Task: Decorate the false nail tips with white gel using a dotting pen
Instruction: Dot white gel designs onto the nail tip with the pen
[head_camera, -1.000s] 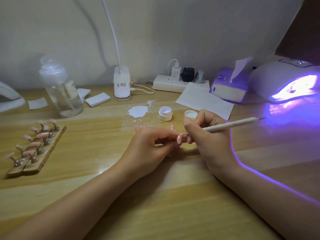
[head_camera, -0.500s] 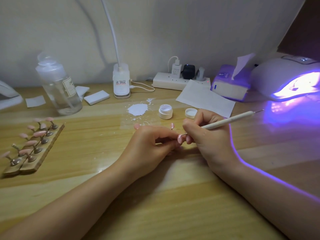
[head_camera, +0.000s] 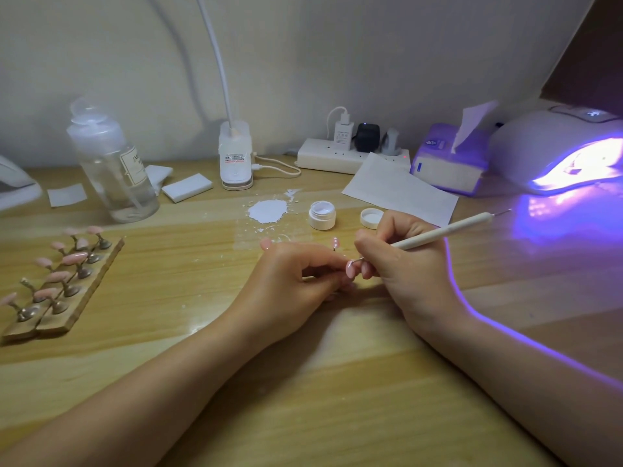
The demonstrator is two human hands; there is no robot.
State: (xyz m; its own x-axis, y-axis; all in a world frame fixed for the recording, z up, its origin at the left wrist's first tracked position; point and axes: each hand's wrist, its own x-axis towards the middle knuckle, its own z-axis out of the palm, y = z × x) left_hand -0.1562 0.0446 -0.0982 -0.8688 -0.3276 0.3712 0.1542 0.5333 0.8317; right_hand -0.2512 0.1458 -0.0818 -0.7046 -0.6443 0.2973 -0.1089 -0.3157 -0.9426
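Observation:
My left hand (head_camera: 290,281) rests on the table and pinches a pink false nail tip (head_camera: 350,269) by its stand. My right hand (head_camera: 401,264) grips a white dotting pen (head_camera: 438,234); its metal point touches the top of that tip. Just behind my hands stands another pink tip (head_camera: 335,243) on a small stand. An open white gel jar (head_camera: 322,214) and its lid (head_camera: 371,218) sit behind, beside a white gel smear (head_camera: 268,211). A wooden holder (head_camera: 72,298) at the left carries several pink tips.
A clear pump bottle (head_camera: 113,170) stands at back left, near white pads (head_camera: 187,187). A lamp base (head_camera: 236,160), power strip (head_camera: 337,156), paper sheet (head_camera: 397,190) and tissue box (head_camera: 448,166) line the back. A lit UV nail lamp (head_camera: 566,153) glows at right.
Both hands stay almost in the same place; the pen's point has shifted slightly on the held tip. The view has tilted a little.

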